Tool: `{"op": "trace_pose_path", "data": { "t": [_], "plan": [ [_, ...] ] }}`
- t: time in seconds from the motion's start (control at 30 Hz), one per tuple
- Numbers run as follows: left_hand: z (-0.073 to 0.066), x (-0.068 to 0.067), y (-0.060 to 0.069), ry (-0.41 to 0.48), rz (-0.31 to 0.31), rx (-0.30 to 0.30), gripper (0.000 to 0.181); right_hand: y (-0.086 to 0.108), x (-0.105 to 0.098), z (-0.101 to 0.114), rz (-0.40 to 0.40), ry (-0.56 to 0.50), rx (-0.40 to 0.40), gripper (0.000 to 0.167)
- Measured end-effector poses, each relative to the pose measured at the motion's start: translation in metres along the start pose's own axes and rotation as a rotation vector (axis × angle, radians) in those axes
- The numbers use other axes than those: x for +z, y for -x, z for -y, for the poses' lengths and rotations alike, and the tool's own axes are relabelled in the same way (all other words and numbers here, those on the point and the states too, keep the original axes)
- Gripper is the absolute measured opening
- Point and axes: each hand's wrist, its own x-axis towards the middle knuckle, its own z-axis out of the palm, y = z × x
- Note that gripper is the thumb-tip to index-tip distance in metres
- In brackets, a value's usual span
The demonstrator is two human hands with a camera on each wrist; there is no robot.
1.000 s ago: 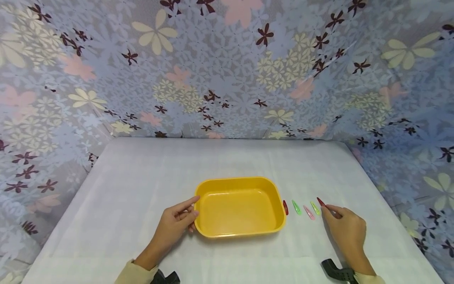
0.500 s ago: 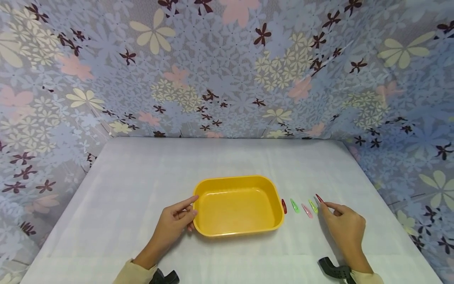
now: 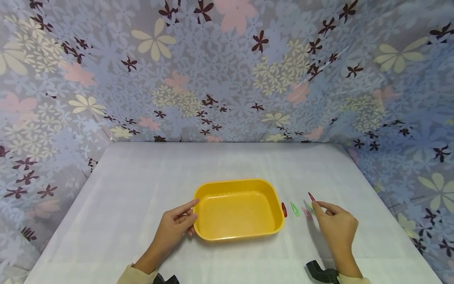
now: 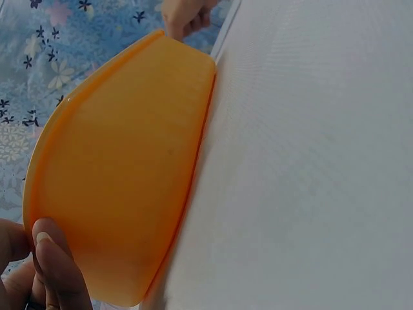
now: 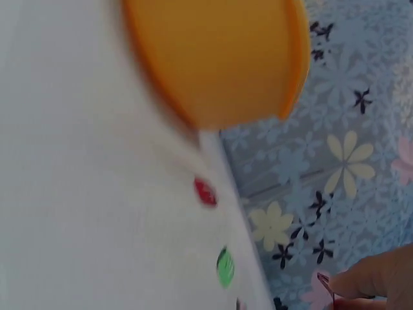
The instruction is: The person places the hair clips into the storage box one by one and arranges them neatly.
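Right of the tray (image 3: 238, 215) left hand (image 3: 174, 225) grips, right hand (image 3: 335, 223) pinches red clip (image 3: 311, 196), long axis pointing forward-left.

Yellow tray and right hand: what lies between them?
In the head view, rightward from the yellow tray: red clip, green clip, pink clip and, partly hidden by the right hand, yellow-green clip.

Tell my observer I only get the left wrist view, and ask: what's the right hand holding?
Observer: The right hand pinches a red snap hair clip.
Operator: Is that hand touching the tray?
Observer: No, the head view shows a gap between them.
Operator: Does anything lie beside the tray?
Observer: Yes, a row on its right: another red clip, a green clip, a pink clip and a yellow-green clip.
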Motion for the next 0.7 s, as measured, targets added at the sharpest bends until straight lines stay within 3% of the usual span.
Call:
{"op": "trace_pose_path", "data": {
  "t": [0.17,0.7],
  "plan": [
    [0.000,0.001,0.001,-0.008,0.001,0.018,0.047,0.005,0.003,0.018,-0.001,-0.042,0.076,0.021],
    [0.000,0.001,0.002,-0.018,0.010,0.040,0.048,0.031,0.018,0.070,0.010,-0.187,0.059,0.021]
  ]
}}
